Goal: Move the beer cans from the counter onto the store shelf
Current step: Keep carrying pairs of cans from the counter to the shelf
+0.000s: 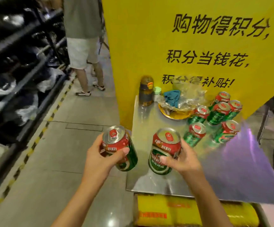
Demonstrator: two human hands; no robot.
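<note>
1. Far left we see dark store shelves, their contents blurred. A yellow-and-black striped line runs along the floor beside them.
2. A second person in pale shorts and sneakers stands in the aisle beyond.
3. Our left hand grips a beer can out over the floor, just left of the counter's edge, tilted, thumb across its front. Red upper band with white Chinese characters, green below; we cannot read the characters.
4. Our right hand grips a second beer can over the near-left part of the shiny metal counter. Its green label shows white letters partly covered by the thumb; the name cannot be made out whole.
5. At the back of the counter stand a brown bottle and a yellow dish holding crumpled clear plastic and a blue cloth.
6. Right of it, six more cans stand clustered, the same red and green.
7. Behind rises a yellow sign reading 购物得积分, 积分当钱花, then a third line, partly hidden, ending 补贴!
</note>
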